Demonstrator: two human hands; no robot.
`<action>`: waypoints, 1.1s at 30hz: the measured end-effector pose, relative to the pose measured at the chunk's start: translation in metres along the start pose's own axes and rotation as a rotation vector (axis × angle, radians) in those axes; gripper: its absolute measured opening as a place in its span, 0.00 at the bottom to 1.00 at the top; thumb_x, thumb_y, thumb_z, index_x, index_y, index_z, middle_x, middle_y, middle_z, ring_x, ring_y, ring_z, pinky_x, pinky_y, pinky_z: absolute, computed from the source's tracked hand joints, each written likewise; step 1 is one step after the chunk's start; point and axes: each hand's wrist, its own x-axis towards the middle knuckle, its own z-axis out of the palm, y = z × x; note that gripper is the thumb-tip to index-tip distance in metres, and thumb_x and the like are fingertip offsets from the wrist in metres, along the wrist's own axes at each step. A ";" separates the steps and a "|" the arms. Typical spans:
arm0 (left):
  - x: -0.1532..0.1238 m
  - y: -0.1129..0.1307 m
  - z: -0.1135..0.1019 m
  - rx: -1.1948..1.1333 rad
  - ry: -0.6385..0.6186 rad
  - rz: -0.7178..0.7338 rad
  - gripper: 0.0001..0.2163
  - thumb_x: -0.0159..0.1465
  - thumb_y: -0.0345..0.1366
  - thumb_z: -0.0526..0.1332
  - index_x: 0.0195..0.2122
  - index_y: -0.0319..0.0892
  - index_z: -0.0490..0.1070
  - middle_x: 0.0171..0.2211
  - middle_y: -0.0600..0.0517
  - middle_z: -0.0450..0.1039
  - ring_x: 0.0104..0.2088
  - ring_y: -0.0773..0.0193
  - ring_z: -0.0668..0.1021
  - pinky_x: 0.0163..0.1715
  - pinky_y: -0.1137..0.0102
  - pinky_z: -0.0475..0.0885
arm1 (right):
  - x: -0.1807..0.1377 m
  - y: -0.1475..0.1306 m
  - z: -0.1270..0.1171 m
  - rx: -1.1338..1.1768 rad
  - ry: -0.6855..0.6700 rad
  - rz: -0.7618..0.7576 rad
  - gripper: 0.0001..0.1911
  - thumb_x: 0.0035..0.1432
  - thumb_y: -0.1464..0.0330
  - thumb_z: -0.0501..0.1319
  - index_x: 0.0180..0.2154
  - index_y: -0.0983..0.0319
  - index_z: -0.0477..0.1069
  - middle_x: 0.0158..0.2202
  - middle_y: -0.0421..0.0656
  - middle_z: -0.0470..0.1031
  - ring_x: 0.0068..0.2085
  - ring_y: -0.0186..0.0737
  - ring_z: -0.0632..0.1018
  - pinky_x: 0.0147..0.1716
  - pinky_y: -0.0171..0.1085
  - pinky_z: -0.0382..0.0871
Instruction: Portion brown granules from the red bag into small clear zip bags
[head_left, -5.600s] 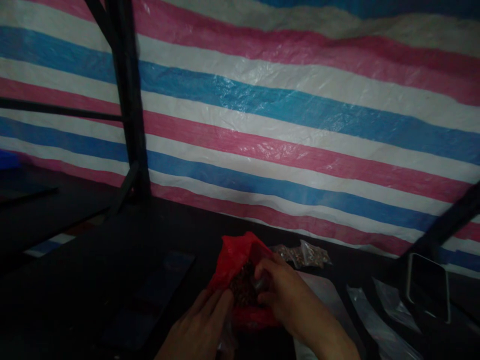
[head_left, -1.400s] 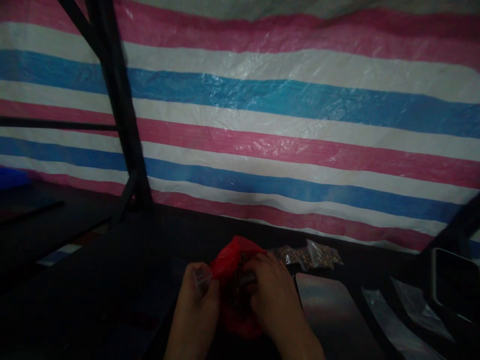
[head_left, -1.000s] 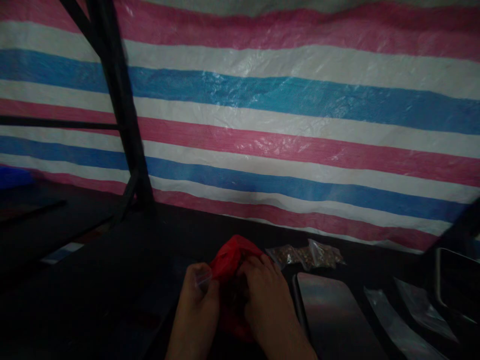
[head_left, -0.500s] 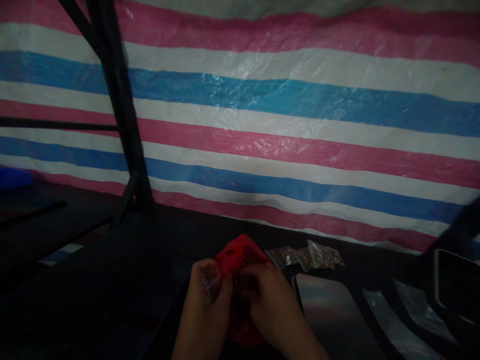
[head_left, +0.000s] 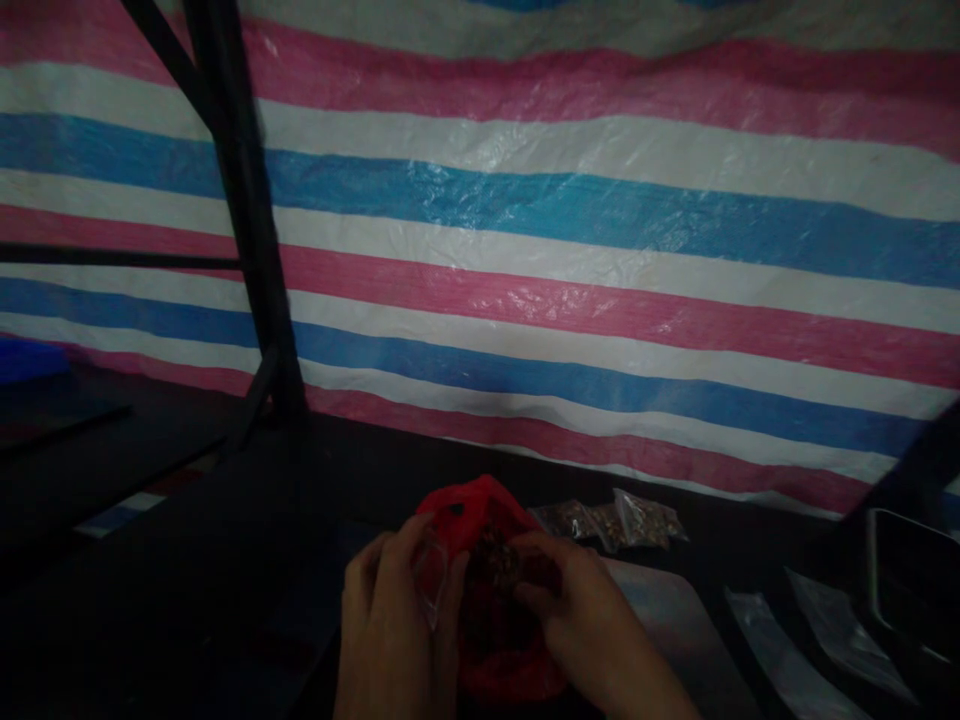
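A red plastic bag [head_left: 517,680] stands with its mouth open in front of me, and small dark pieces [head_left: 499,562] show inside it. My left hand [head_left: 394,610] is at its left side, thumb and fingers closed round a small clear plastic bag [head_left: 431,580]. Over the right side of the mouth, my right hand [head_left: 581,610] has its fingers bent inward at the small pieces. Whatever its fingertips hold is too dark to make out. Just beyond the right hand lie several clear bags filled with small brownish pieces [head_left: 649,520].
A flat, shiny silver-grey plate [head_left: 675,610] lies right of my right hand. Farther right are two flat clear bags [head_left: 847,630] and a dark tray with a pale rim [head_left: 872,560]. A black metal post [head_left: 259,270] rises at left before a striped plastic sheet [head_left: 562,290].
My right hand has shifted slightly right, and the red bag's mouth is wider, showing more of the pieces. My left hand has turned, its fingers more raised. The view has tilted slightly up.
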 end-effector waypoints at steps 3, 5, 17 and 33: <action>-0.011 0.014 0.005 -0.281 0.022 -0.051 0.20 0.66 0.51 0.63 0.55 0.50 0.70 0.49 0.47 0.79 0.49 0.48 0.83 0.50 0.51 0.79 | 0.000 0.002 -0.005 0.068 0.040 -0.017 0.20 0.54 0.74 0.65 0.48 0.57 0.83 0.51 0.46 0.85 0.55 0.53 0.82 0.59 0.47 0.73; -0.016 0.019 0.013 -0.399 -0.025 -0.097 0.18 0.65 0.47 0.65 0.54 0.50 0.69 0.42 0.51 0.80 0.43 0.53 0.84 0.43 0.59 0.80 | 0.000 0.001 -0.009 0.115 0.044 -0.023 0.21 0.54 0.73 0.64 0.50 0.57 0.83 0.51 0.46 0.85 0.55 0.53 0.82 0.59 0.47 0.72; -0.027 -0.013 0.046 -0.385 -0.255 0.112 0.27 0.67 0.42 0.62 0.66 0.43 0.63 0.57 0.37 0.76 0.59 0.45 0.80 0.59 0.49 0.76 | -0.014 -0.038 -0.036 0.202 -0.043 0.002 0.20 0.57 0.69 0.63 0.51 0.56 0.81 0.53 0.45 0.84 0.54 0.48 0.83 0.58 0.45 0.75; -0.021 -0.028 0.046 -0.207 -0.396 0.184 0.27 0.64 0.35 0.60 0.66 0.51 0.72 0.53 0.43 0.83 0.52 0.46 0.84 0.52 0.53 0.78 | -0.015 -0.031 -0.045 -0.120 -0.114 -0.219 0.15 0.60 0.68 0.64 0.48 0.53 0.84 0.47 0.44 0.85 0.49 0.47 0.85 0.48 0.38 0.79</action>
